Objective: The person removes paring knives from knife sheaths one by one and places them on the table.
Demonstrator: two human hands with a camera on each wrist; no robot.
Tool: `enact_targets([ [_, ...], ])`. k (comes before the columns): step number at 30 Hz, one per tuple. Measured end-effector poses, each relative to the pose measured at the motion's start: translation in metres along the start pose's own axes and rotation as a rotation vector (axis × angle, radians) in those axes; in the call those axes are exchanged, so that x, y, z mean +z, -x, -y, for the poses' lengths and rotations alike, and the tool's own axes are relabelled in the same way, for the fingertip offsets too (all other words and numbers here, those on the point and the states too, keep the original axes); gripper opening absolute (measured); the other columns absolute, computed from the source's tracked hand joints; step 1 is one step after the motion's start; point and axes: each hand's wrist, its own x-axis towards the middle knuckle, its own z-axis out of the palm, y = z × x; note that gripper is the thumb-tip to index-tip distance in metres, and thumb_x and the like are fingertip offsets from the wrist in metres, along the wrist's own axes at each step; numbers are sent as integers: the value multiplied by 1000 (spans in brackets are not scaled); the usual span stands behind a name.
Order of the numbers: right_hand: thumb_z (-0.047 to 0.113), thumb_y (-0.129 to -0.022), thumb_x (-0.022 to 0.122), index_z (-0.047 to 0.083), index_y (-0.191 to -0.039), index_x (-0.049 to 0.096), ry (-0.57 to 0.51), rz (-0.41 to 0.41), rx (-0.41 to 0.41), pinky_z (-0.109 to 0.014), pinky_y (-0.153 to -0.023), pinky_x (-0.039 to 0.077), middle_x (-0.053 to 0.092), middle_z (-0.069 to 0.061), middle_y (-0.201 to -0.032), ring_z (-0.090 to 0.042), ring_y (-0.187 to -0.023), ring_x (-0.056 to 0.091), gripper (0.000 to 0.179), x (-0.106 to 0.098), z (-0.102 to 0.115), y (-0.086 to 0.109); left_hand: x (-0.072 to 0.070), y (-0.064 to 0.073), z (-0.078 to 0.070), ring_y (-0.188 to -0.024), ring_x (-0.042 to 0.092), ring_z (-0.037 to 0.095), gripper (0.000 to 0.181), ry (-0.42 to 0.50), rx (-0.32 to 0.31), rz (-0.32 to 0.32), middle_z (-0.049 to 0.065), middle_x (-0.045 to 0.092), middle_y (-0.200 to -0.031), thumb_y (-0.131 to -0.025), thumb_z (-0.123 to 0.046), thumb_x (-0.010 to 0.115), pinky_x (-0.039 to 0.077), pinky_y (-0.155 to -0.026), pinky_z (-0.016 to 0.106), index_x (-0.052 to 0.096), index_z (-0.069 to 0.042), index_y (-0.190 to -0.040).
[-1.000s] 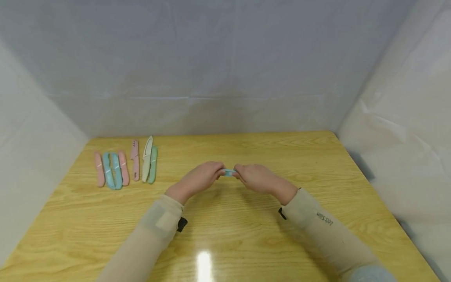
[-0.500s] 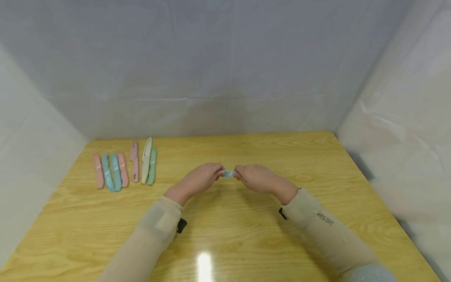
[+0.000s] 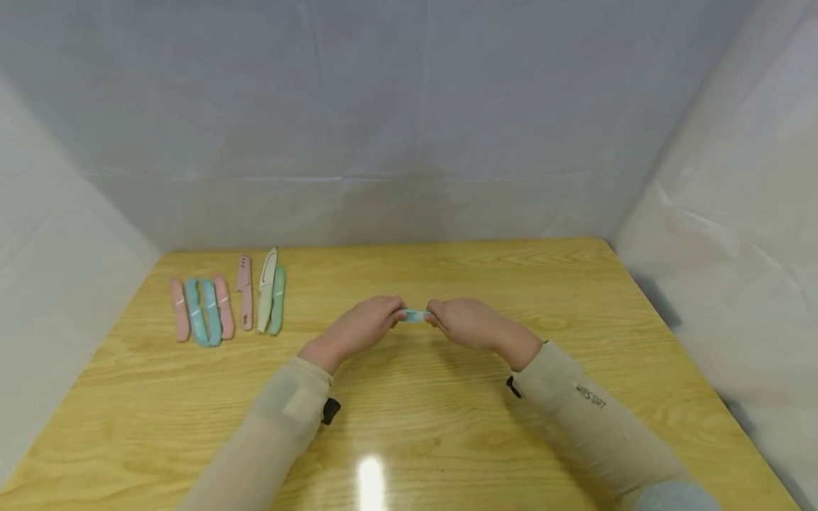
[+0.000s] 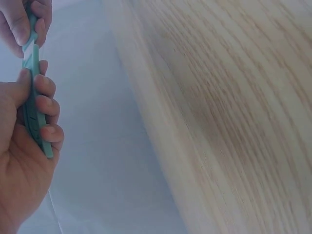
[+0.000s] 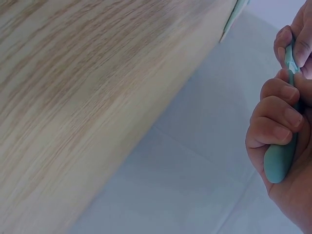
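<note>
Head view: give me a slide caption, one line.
Left hand and right hand grip a blue object over the table, pastel knives at left.

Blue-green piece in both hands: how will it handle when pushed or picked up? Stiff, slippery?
Probably stiff: the blue-green piece shows no sag between the left hand and right hand. Possibly a bit slippery: its rounded end looks smooth. Rolling is harder to call, as the hands hide much of its shape.
</note>
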Motion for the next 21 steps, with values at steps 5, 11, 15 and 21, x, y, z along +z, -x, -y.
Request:
enact_targets([
  [5,20,-106,39,8,-92,49,22,-13,-6,-22,-53,24,39,2,-63,-9,-52,28,21,1,-2,0,1,0,1,-69,44,12,23,-13,-5,-12,10,60,-85,-105,-21,41,41,-67,29,59,-7,-104],
  [11,20,-105,40,8,-92,50,26,-20,-3,-22,-52,24,37,2,-62,-9,-52,27,21,-1,-2,0,0,0,1,-68,44,12,22,-16,2,-22,8,59,-82,-105,-20,42,41,-66,29,59,-6,-102],
  [15,20,-105,41,8,-91,49,29,-16,-5,-22,-53,23,36,2,-62,-9,-52,26,20,-1,-2,1,1,0,1,-68,44,12,24,2,-3,-12,9,59,-83,-105,-21,41,40,-67,29,59,-5,-103],
  [21,20,-105,40,7,-93,51,28,-20,-10,-21,-52,24,38,2,-63,-9,-52,27,21,-2,-2,3,0,2,1,-68,44,12,22,-13,-8,-18,10,59,-83,-105,-21,41,40,-66,29,58,-6,-102],
])
